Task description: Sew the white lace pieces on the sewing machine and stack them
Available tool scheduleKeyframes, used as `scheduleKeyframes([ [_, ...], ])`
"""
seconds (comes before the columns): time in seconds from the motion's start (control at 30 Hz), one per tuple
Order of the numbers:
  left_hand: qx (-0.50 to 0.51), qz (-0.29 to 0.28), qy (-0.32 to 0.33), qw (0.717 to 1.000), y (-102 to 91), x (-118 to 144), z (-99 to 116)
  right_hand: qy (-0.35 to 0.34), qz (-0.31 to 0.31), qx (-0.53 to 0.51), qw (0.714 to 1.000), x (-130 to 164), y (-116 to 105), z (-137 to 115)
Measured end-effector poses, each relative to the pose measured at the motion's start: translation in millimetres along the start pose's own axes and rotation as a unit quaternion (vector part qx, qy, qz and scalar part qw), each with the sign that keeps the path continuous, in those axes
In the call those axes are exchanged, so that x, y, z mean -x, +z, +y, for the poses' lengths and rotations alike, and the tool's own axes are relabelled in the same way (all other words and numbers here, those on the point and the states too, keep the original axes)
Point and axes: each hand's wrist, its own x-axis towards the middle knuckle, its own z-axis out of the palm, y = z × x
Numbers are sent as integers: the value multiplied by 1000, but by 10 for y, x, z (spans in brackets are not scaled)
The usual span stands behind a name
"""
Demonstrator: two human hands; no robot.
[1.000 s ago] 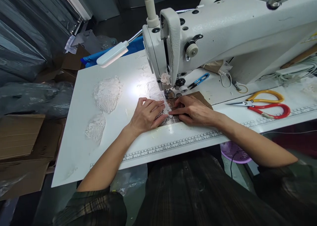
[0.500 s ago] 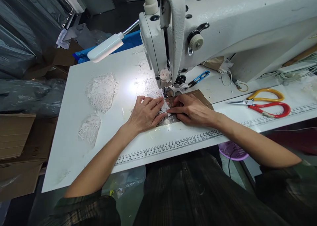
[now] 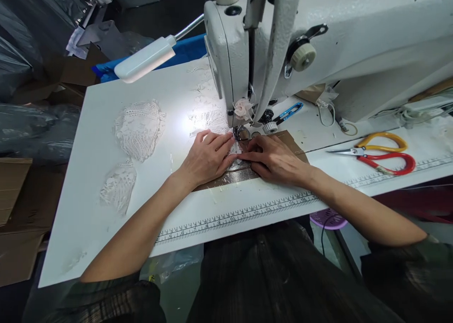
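Note:
My left hand (image 3: 207,158) lies flat, fingers together, pressing a small piece of white lace (image 3: 235,149) onto the table just in front of the presser foot (image 3: 241,134) of a white sewing machine (image 3: 318,44). My right hand (image 3: 274,160) rests beside it, fingertips pinching the same lace from the right. Both hands sit on a brown taped cardboard patch (image 3: 293,143). More white lace (image 3: 208,115) runs away behind the needle under the lamp's glare.
Two white lace pieces (image 3: 139,129) (image 3: 118,188) lie at the left of the white table (image 3: 106,233). Red and yellow scissors (image 3: 384,155) and blue thread snips (image 3: 288,113) sit at the right. A lamp (image 3: 145,63) hangs over the table. A printed ruler (image 3: 240,214) lines the front edge.
My head has moved closer and a little lower, so the machine fills more of the view. Both hands stay on the lace at the presser foot, barely shifted.

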Motion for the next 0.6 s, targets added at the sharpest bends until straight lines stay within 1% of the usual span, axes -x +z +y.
scheduleKeyframes([
  [0.27,31,21,-4,999,54,36,-29,10,-11,2,1000,19,19,-3],
  [0.5,43,27,-8,999,64,41,-33,12,0,10,1000,18,37,-10],
  [0.6,29,29,-1,999,55,33,-23,15,4,12,1000,13,47,-9],
])
